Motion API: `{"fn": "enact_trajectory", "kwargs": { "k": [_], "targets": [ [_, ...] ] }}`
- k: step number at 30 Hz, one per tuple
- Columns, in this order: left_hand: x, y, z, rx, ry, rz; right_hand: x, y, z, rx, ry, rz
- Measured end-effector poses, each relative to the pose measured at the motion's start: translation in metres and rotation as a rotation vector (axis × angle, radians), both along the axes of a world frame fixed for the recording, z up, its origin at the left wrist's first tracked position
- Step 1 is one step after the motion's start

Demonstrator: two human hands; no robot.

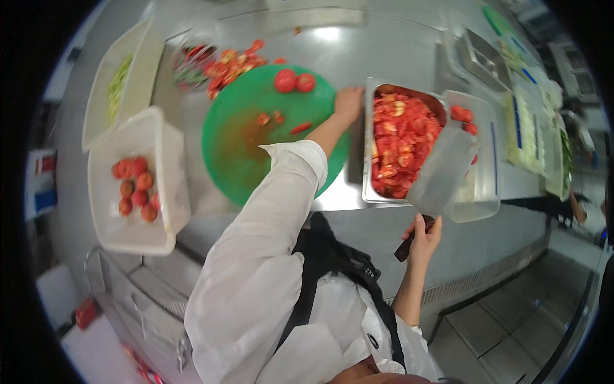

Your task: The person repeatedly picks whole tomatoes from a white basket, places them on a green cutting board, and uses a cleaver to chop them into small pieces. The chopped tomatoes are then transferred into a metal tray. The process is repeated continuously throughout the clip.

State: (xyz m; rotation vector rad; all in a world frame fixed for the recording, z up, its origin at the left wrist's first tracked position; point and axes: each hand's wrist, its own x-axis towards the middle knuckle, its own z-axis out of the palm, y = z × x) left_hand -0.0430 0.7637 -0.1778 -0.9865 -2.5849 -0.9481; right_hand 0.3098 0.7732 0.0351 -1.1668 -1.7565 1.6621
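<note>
My left hand (349, 103) reaches between the round green cutting board (230, 158) and a steel pan (367, 144) heaped with cut tomatoes (400, 144), its fingers at the pan's left rim. My right hand (424, 237) is closed around the dark handle of a cleaver (441, 168), whose broad blade lies over the pan's right edge. On the board's far side sit two whole tomatoes (285, 80), with small tomato pieces (301, 127) nearer the middle and a wet reddish patch of juice.
Left of the board stand a white tub (168, 192) of tomatoes and a tub (98, 105) with green vegetable pieces. Tomato scraps (230, 67) and a plastic bag (189, 65) lie beyond the board. A clear tub (487, 192) with tomatoes is right of the pan. A person (592, 218) is at far right.
</note>
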Motion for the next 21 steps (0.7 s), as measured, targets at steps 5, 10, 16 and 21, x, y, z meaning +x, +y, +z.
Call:
{"fn": "enact_trajectory", "kwargs": {
  "k": [5,10,16,21],
  "targets": [
    [0.020,-0.101,0.028,0.178,-0.044,0.090,-0.038,-0.036,-0.017,-0.089,-0.001,0.259],
    [0.004,-0.206,0.014,-0.009,0.099,0.306,-0.086,-0.059,-0.090,0.038,-0.188,0.559],
    [0.006,-0.254,-0.023,-0.057,-0.181,0.077,-0.145,-0.093,-0.141,0.706,-0.421,0.712],
    [0.064,-0.269,-0.013,0.129,-0.307,-0.001,-0.135,-0.112,-0.134,0.741,-0.417,0.894]
  ]
}}
